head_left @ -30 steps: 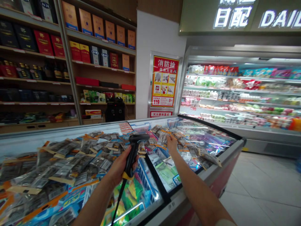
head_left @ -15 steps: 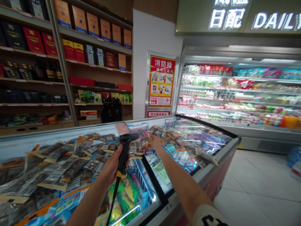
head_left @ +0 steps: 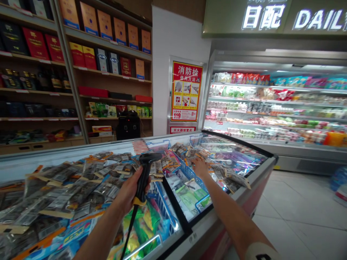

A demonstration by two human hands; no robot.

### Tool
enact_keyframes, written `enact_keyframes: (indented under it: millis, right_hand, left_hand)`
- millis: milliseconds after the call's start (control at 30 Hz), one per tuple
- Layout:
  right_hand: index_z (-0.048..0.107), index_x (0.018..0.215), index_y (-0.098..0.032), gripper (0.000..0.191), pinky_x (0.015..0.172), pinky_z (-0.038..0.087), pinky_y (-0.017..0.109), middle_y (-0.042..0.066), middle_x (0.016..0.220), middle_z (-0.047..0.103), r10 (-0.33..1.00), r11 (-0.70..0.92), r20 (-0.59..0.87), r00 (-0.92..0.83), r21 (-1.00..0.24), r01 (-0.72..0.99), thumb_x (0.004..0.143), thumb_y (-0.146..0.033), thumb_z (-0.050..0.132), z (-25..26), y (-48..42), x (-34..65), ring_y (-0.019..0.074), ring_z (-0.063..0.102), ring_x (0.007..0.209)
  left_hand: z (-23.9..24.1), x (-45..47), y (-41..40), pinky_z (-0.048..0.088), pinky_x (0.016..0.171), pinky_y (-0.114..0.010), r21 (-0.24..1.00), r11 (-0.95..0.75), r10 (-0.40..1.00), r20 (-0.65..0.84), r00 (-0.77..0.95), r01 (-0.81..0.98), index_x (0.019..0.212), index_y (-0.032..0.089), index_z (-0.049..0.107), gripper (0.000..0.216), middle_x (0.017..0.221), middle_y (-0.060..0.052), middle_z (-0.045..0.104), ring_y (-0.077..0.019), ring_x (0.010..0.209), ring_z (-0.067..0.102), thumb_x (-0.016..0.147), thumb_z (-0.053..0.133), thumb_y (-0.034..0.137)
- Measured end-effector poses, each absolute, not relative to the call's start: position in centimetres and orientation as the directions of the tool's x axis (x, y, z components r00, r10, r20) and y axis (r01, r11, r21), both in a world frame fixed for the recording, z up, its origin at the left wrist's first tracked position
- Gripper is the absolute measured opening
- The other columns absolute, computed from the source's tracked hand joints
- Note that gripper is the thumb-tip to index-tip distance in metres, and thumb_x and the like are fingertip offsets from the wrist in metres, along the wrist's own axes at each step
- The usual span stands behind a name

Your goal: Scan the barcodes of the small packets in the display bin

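My left hand (head_left: 131, 191) is wrapped round the handle of a black and yellow barcode scanner (head_left: 143, 177), its cable hanging down. The scanner's head points right, above the freezer. My right hand (head_left: 201, 168) reaches over a pile of snack packets (head_left: 189, 153) on the freezer's right half; its fingers look stretched out and apart, with the tips partly lost against the packets. A larger heap of clear and brown snack packets (head_left: 81, 180) covers the left half, beside my left hand.
The chest freezer (head_left: 189, 234) has glass lids; blue baskets (head_left: 187, 168) and green and yellow bags (head_left: 143, 224) show beneath. Shelves of boxes (head_left: 108, 65) stand behind left, a lit chiller (head_left: 271, 104) behind right. A red fire notice (head_left: 187, 92) hangs between. Tiled floor lies right.
My right hand has moved right, from near the middle of the freezer to the right-hand pile of packets. My left hand keeps the barcode scanner almost in place.
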State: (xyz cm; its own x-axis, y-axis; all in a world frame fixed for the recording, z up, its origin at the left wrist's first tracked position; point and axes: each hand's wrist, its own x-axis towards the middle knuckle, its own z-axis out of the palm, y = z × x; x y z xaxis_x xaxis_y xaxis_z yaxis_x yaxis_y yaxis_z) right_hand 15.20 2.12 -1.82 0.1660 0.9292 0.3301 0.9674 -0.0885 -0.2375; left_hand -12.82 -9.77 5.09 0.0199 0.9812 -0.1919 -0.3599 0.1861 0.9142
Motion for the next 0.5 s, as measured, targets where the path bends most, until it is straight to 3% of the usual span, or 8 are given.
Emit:
enact_keyframes:
  millis: [67,200,267,400,500]
  right_hand:
    - [0.063,0.107,-0.028,0.039,0.091,0.031,0.045,0.004,0.12,0.057,0.946,-0.042,0.307,0.101,-0.193,0.98,0.076,-0.013,0.045,-1.8,1.8,15.0,0.0278,0.042,0.116]
    - [0.066,0.099,-0.024,0.037,0.093,0.031,0.042,0.005,0.111,0.062,0.944,-0.005,0.32,0.08,-0.228,0.974,0.079,-0.013,0.037,-1.5,1.4,14.6,0.0238,0.048,0.11]
    - [0.061,0.109,-0.022,0.038,0.095,0.031,0.043,0.006,0.121,0.057,0.942,-0.007,0.325,0.084,-0.233,0.972,0.079,-0.016,0.039,-1.3,1.4,14.4,0.0253,0.045,0.114]
    - [0.039,0.133,-0.023,0.061,0.1,0.027,0.046,0.006,0.143,0.033,0.965,0.1,0.258,-0.038,-0.231,0.968,0.074,-0.012,0.042,-0.8,2.0,14.3,0.0261,0.029,0.129]
    - [0.04,0.132,-0.025,0.063,0.097,0.032,0.044,0.007,0.138,0.041,0.979,0.157,0.17,-0.116,-0.255,0.954,0.071,-0.012,0.046,-0.2,3.2,14.4,0.0257,0.038,0.125]
  left_hand:
    - [5.1,-12.8,-9.8,0.037,0.034,-0.017,0.914,0.187,0.981,-0.191,0.025,-0.359,0.074,0.013,0.052,0.028,0.053,0.0,0.056,-0.0076,0.037,0.048,0.084,0.045,0.038]
    - [5.0,-12.8,-9.9,0.037,0.033,-0.017,0.909,0.19,0.981,-0.192,0.032,-0.37,0.075,0.013,0.053,0.028,0.053,-0.001,0.057,-0.0078,0.037,0.048,0.084,0.045,0.038]
    - [5.0,-12.8,-9.9,0.036,0.033,-0.017,0.905,0.187,0.981,-0.191,0.027,-0.381,0.078,0.013,0.053,0.026,0.055,-0.001,0.058,-0.0077,0.037,0.048,0.084,0.045,0.037]
    - [5.1,-12.8,-10.1,0.035,0.032,-0.016,0.904,0.188,0.982,-0.176,0.067,-0.384,0.078,0.014,0.053,0.027,0.056,-0.001,0.058,-0.0076,0.036,0.048,0.084,0.045,0.038]
    - [5.3,-12.7,-10.2,0.035,0.031,-0.016,0.91,0.206,0.978,-0.182,0.099,-0.361,0.074,0.013,0.053,0.031,0.053,-0.001,0.056,-0.0073,0.035,0.047,0.085,0.043,0.041]
